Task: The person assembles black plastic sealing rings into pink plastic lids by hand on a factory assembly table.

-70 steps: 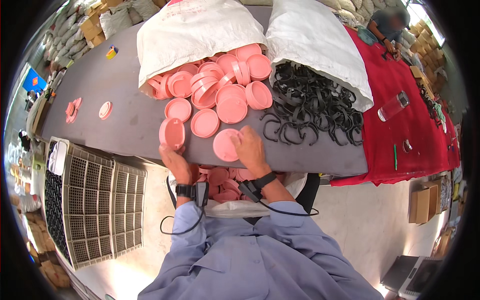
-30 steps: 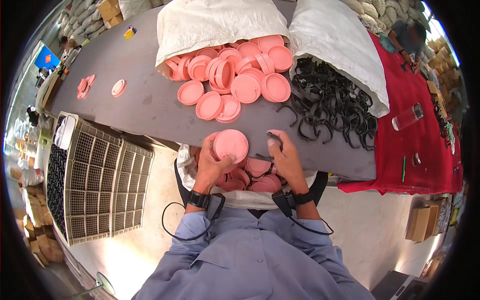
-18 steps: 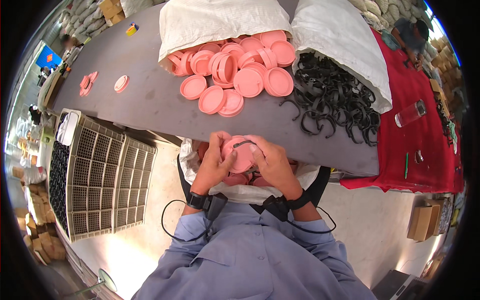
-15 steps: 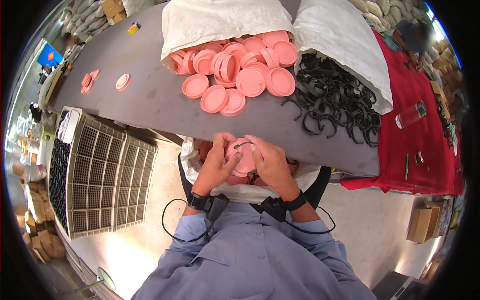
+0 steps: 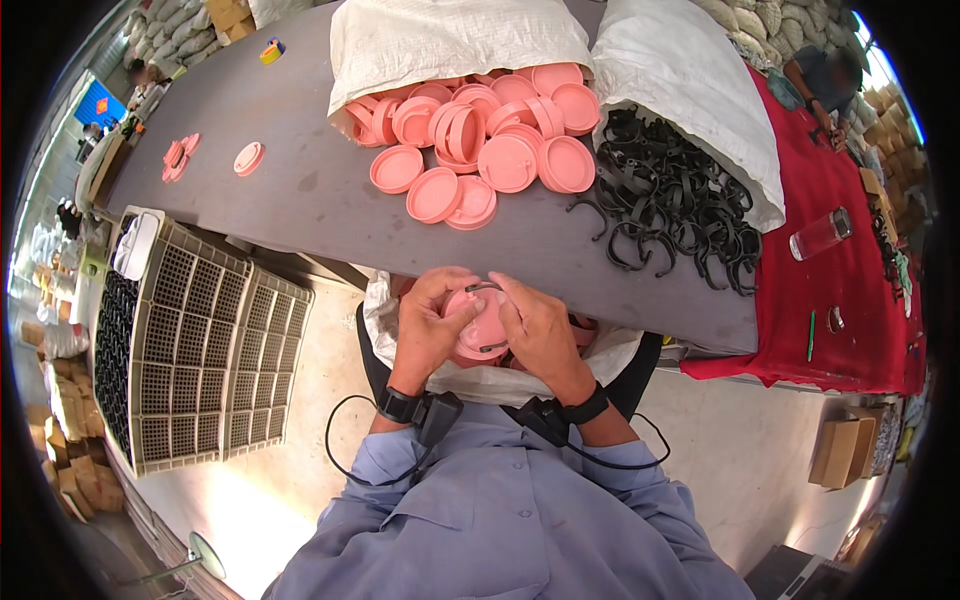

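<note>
Over the lap, both hands hold one round pink plastic lid [image 5: 484,328]. My left hand [image 5: 428,325] is closed on its left side, with the thumb lying across the top face. On the opposite side my right hand [image 5: 543,328] grips the lid together with a curved black plastic handle [image 5: 484,287]. One end of this handle shows at the lid's far edge and the other near its close edge; the right fingers hide the middle. Below the hands, an open white sack [image 5: 470,384] holds more pink lids.
On the grey table [image 5: 330,215], pink lids [image 5: 507,163] spill from a white sack [image 5: 450,45], beside black handles [image 5: 670,190] from another sack [image 5: 690,90]. A plastic crate [image 5: 205,345] stands at left. Right, a red cloth [image 5: 790,335] carries a glass jar [image 5: 820,234]; another person [image 5: 825,85] sits beyond.
The black handle now sits along the lid's right side, its ends at the far and near edges. The right fingers have shifted slightly along it. Both hands keep hold of the lid.
</note>
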